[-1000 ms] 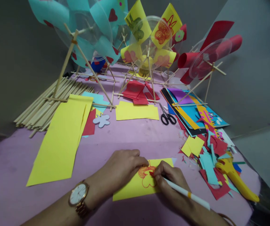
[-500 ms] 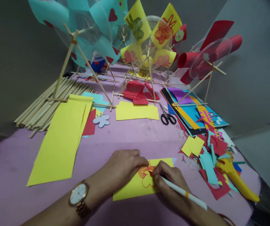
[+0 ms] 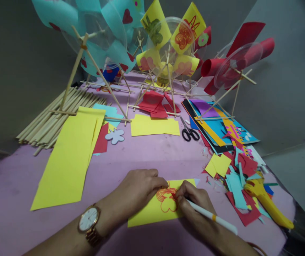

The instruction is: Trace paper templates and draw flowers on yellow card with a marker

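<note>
A small yellow sheet of paper (image 3: 144, 218) lies on the table in front of me, bearing a red outline of a butterfly (image 3: 167, 205) whose upper wings have curved red strokes. My left hand (image 3: 141, 186), with a watch (image 3: 88, 220) on the wrist, rests on the sheet's left part and presses it down, index finger reaching toward the drawing. Closed round a white marker (image 3: 213, 217) with an orange band, my right hand (image 3: 195, 201) sits at the drawing's right side. The marker's tip is hidden by the fingers.
Long yellow sheets (image 3: 64, 163), wooden sticks (image 3: 51, 119) and a butterfly cutout (image 3: 115, 136) are at left. Ahead stand paper pinwheels on stick frames (image 3: 168, 67) and scissors (image 3: 189, 133). Paper scraps (image 3: 236, 188) and a yellow glue gun (image 3: 271, 206) lie right.
My right hand has shifted slightly to the right with the marker, showing more of the butterfly's right wing. My left hand and the sheet have stayed put.
</note>
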`<action>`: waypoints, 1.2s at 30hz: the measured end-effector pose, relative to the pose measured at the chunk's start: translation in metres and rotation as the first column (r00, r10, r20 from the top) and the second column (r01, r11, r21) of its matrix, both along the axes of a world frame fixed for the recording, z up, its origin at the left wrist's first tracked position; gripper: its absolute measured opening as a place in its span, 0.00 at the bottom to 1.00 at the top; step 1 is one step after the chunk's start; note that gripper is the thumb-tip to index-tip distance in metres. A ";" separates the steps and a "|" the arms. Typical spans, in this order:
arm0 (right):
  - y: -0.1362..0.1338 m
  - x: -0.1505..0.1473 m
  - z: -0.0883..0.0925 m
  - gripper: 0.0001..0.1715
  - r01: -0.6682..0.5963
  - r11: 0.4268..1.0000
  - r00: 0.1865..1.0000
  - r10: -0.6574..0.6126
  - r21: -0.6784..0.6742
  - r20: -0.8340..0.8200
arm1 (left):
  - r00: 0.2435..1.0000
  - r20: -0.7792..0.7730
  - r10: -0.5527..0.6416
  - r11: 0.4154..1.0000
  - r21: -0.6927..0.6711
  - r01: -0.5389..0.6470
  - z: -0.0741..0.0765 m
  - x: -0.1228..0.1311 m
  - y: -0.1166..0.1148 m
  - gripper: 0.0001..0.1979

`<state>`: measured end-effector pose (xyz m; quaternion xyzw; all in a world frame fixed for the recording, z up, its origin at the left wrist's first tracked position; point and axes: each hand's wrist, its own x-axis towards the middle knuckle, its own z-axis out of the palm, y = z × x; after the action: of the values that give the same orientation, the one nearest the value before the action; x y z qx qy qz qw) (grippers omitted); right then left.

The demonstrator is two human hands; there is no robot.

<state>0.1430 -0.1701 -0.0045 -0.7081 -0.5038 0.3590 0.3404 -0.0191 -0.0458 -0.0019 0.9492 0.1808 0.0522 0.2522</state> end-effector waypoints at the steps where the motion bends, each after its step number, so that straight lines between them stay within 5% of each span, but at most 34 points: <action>1: 0.000 0.000 0.000 0.05 0.001 1.000 1.000 -0.001 -0.001 -0.005 | 1.000 -0.003 0.000 1.000 -0.001 0.000 0.000 0.000 0.000 0.10; 36: 0.006 -0.009 0.007 0.08 -0.108 0.994 0.992 0.105 0.033 0.065 | 1.000 0.002 0.000 1.000 -0.009 0.000 0.001 -0.001 -0.002 0.09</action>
<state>0.1341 -0.1645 0.0020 -0.6849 -0.5579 0.3447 0.3176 -0.0200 -0.0476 -0.0010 0.9480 0.1808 0.0521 0.2567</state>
